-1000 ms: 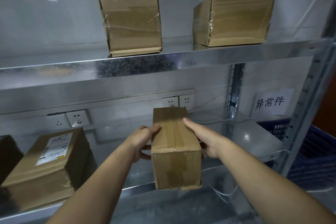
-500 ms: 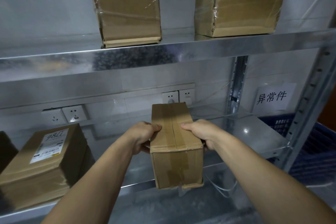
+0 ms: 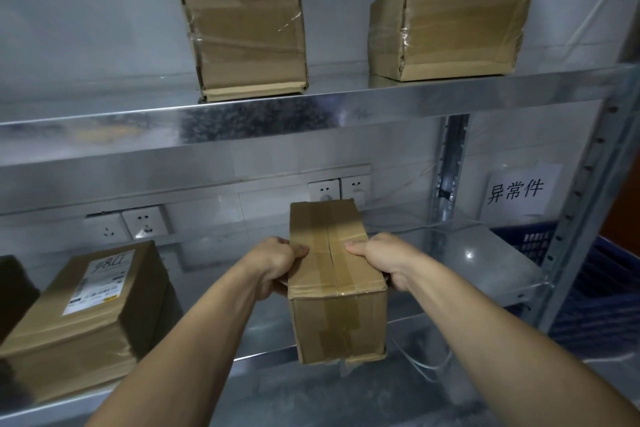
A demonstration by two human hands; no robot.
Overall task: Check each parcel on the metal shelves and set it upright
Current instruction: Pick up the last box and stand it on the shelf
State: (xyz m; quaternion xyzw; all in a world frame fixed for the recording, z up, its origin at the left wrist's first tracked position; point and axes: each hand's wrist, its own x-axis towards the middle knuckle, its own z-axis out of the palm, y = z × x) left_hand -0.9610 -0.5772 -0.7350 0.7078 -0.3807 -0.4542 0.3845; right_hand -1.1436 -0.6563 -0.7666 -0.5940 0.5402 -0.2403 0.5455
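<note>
A taped brown cardboard parcel point(image 3: 336, 284) stands at the front edge of the lower metal shelf point(image 3: 485, 274), its near end hanging slightly past the edge. My left hand point(image 3: 278, 265) grips its left side with the thumb on top. My right hand point(image 3: 384, 258) grips its right side the same way. On the upper shelf point(image 3: 346, 104) a parcel point(image 3: 246, 28) stands upright at the middle and another parcel point(image 3: 450, 21) lies on its side at the right. A labelled parcel point(image 3: 86, 308) lies tilted on the lower shelf at the left.
Wall sockets point(image 3: 142, 222) sit behind the lower shelf. A white paper sign point(image 3: 517, 189) hangs at the right, above a blue plastic crate point(image 3: 595, 291). The shelf upright point(image 3: 585, 201) runs down the right side. A white cable point(image 3: 426, 364) hangs below the shelf edge. A dark object point(image 3: 14, 288) is at far left.
Both hands closed more firmly on the parcel, thumbs moving onto its top. The view tilted down and then back up; the parcel stayed in about the same place.
</note>
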